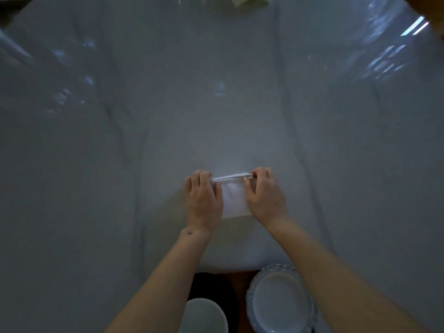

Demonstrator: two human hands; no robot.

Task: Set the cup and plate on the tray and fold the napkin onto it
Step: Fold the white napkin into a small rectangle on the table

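A: Left hand (204,200) and right hand (264,195) each pinch a far corner of the napkin (234,198), grip closed on it.

B: Yep, its folded edge runs left-right on the worktop (240,104); plate (280,301) and cup (204,317) sit nearer the person.

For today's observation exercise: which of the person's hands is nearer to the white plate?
Right. The right hand pinches the napkin almost straight beyond the plate; the left hand grips the napkin's other end, farther left.
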